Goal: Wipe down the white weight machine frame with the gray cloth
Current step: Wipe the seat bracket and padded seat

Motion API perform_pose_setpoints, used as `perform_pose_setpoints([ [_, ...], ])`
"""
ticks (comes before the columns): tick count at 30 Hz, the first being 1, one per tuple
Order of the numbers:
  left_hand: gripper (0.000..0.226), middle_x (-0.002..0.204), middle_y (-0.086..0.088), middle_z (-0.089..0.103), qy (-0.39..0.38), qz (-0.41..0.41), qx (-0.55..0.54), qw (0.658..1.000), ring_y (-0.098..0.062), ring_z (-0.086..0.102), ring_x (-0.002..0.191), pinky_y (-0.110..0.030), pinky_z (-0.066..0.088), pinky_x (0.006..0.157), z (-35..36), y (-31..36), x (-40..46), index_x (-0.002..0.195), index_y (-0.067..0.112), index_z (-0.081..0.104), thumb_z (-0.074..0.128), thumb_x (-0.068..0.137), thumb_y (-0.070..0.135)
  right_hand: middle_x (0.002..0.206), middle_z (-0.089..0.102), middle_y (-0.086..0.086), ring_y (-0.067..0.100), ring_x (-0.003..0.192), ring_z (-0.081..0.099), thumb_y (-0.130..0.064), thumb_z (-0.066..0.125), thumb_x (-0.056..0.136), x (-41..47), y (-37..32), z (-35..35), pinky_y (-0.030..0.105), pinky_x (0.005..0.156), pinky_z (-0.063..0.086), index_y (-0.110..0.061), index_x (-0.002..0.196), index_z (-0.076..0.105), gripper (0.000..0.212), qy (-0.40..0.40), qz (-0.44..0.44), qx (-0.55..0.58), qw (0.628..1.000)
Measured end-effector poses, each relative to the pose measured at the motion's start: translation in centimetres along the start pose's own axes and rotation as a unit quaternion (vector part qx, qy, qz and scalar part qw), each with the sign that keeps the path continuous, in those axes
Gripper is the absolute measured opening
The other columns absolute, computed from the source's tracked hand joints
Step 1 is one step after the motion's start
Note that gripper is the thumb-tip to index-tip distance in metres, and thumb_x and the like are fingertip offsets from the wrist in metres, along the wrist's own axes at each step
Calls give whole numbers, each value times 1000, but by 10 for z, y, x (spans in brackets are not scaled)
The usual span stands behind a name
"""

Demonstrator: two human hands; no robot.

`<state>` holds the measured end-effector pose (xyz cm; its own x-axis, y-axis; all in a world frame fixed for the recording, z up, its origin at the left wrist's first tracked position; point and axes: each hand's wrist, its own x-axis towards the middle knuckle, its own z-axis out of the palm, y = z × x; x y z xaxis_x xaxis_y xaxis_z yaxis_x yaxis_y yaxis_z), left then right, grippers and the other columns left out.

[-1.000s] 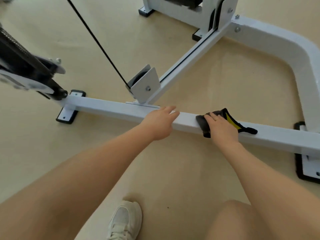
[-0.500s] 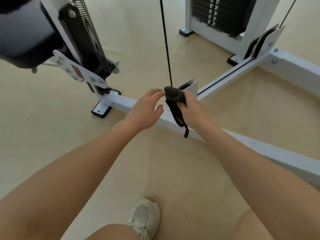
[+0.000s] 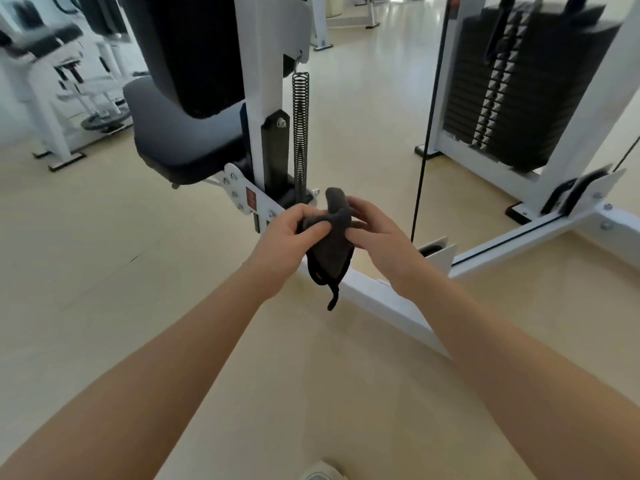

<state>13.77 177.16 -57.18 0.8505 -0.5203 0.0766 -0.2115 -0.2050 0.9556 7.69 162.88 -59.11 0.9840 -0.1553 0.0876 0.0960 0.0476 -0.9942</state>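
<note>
Now gripping the gray cloth (image 3: 332,244) with both hands, left hand (image 3: 287,237) and right hand (image 3: 375,237) pinching its bunched top, hanging lengthwise just above the white frame (image 3: 388,306) bar, right hand nearer.

One head-worn wide-angle view looks forward and down along both forearms, close to the hands, with the weight machine frame (image 3: 388,303) just beyond.

Soft matt gray cloth (image 3: 333,242); glossy white-painted metal frame (image 3: 388,306).
</note>
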Motion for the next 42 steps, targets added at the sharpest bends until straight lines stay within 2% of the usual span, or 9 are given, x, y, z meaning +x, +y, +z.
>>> perform_pose_setpoints([
  [3, 19, 75, 10, 66, -64, 6, -4, 998, -7, 63, 79, -24, 55, 76, -25, 6, -1, 86, 28, 64, 51, 93, 15, 133, 49, 1, 13, 114, 52, -7, 58, 89, 14, -4, 2, 20, 86, 50, -21, 143, 26, 64, -15, 54, 31, 998],
  [7, 22, 76, 11, 62, -60, 22, 37, 997, -4, 59, 77, -21, 52, 71, -55, 19, 7, 82, 33, 64, 52, 92, 17, 99, 68, 5, 15, 90, 65, -7, 62, 85, 29, -17, 8, 23, 74, 54, -15, 110, 59, 27, -50, 61, 23, 997],
  [12, 6, 81, -1, 61, 51, 31, 79, 995, -11, 59, 70, -46, 54, 71, -70, 31, 22, 88, 21, 63, 57, 89, 19, 86, 73, -3, 13, 81, 70, -11, 66, 83, 41, -44, 20, 23, 63, 55, -21, 94, 65, 15, -32, 53, 39, 997],
  [20, 21, 107, 0, 58, 195, 144, 217, 946, -8, 54, 95, -11, 40, 78, -78, 79, 55, 112, 11, 57, 52, 91, 13, 90, 61, -4, 15, 81, 61, -22, 58, 91, 65, -122, 27, 25, 58, 53, -24, 92, 51, 8, 189, 14, 91, 978],
  [23, 22, 115, -9, 56, 193, 258, 320, 891, -15, 53, 102, -3, 33, 81, -88, 109, 60, 111, 5, 58, 52, 90, 8, 85, 50, -9, 9, 78, 52, -22, 55, 91, 81, -158, 31, 27, 68, 47, -22, 100, 42, 16, 304, -74, 34, 949],
  [27, 27, 126, -19, 54, 189, 392, 532, 727, -33, 48, 119, -36, 34, 102, -103, 148, 73, 112, -1, 60, 57, 85, 3, 86, 48, -9, 11, 83, 52, -15, 55, 90, 99, -202, 51, 24, 76, 43, -15, 105, 42, 20, 371, -208, -68, 902],
  [30, 36, 139, -19, 43, 207, 390, 640, 629, -34, 32, 134, -39, 9, 112, -115, 174, 83, 122, 0, 54, 53, 86, 2, 106, 54, 4, 18, 97, 54, -8, 53, 90, 118, -226, 65, 23, 83, 44, -11, 107, 43, 20, 392, -270, -100, 874],
  [35, 53, 154, -12, 16, 226, 358, 727, 541, -27, 5, 143, -36, -11, 111, -141, 205, 94, 142, 9, 29, 45, 92, 14, 127, 50, 13, 23, 117, 50, -7, 51, 92, 157, -248, 78, 24, 97, 38, -3, 130, 40, 40, 348, -326, -191, 858],
  [42, 54, 154, -14, 13, 241, 326, 775, 485, -29, 5, 143, -38, -12, 110, -150, 218, 107, 142, 11, 30, 47, 92, 23, 157, -3, -5, 26, 144, -4, -38, 41, 95, 188, -205, 77, 48, 112, 10, -20, 150, 4, 68, 277, -217, -364, 862],
])
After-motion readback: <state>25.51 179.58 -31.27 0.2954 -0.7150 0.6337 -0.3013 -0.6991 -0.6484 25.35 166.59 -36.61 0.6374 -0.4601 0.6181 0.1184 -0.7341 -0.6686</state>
